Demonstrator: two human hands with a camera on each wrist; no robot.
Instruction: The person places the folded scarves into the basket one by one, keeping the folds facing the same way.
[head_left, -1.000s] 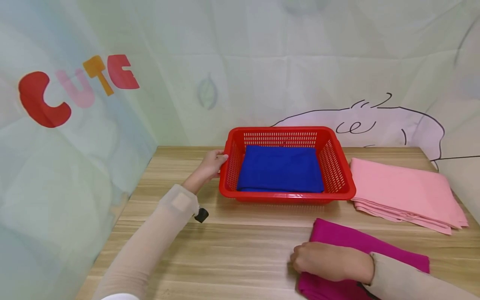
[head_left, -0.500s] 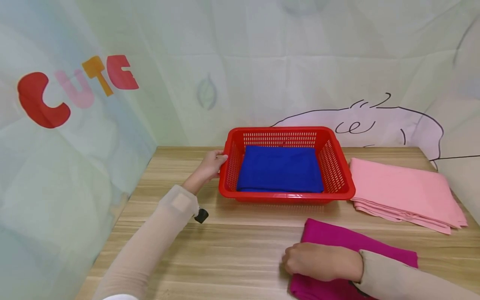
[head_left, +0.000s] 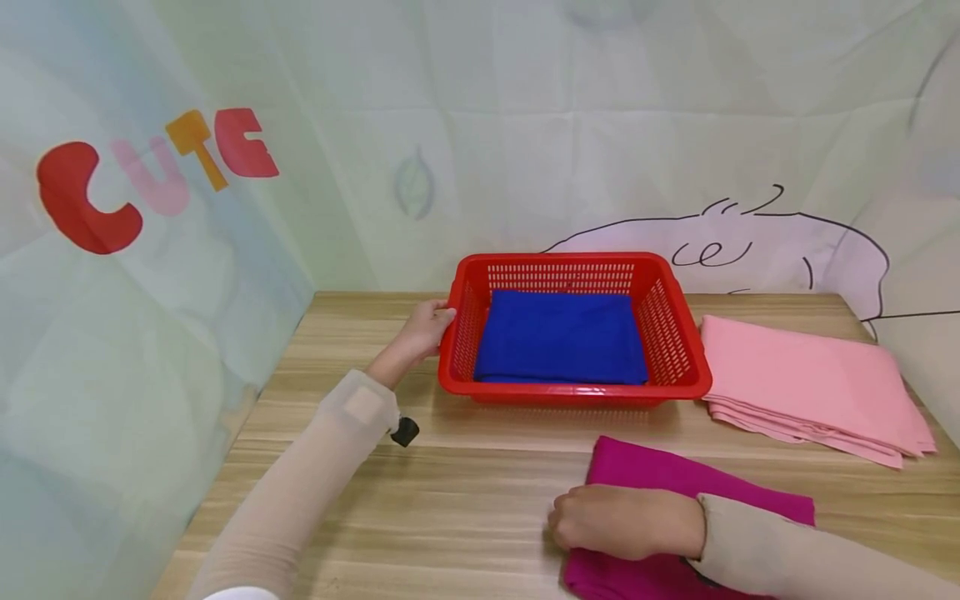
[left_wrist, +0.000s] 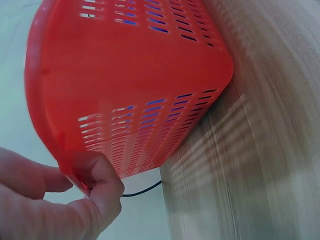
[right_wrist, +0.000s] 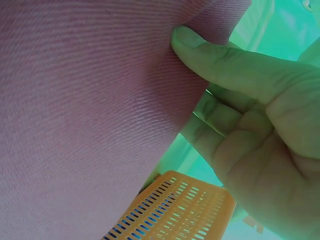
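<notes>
A red perforated plastic basket (head_left: pixel 570 391) stands at the back of the table with a folded blue cloth (head_left: pixel 562 337) lying inside. My left hand (head_left: pixel 420 329) grips the basket's left rim; in the left wrist view the thumb and fingers close over that rim. Near the front right, my right hand (head_left: pixel 626 521) holds a folded magenta cloth (head_left: pixel 697 473) by its left edge. The right wrist view shows the thumb (right_wrist: pixel 192 42) on one face of the cloth and the fingers behind it. The hand and sleeve hide part of this cloth in the head view.
A folded pink cloth (head_left: pixel 810 379) lies at the right, close against the basket's right side. The wooden tabletop (head_left: pixel 450 517) meets printed fabric backdrops (head_left: pixel 360 167) at the back and left.
My right hand has moved leftward, and the magenta cloth has shifted left with it. The left hand, basket, blue cloth and pink cloth stay put.
</notes>
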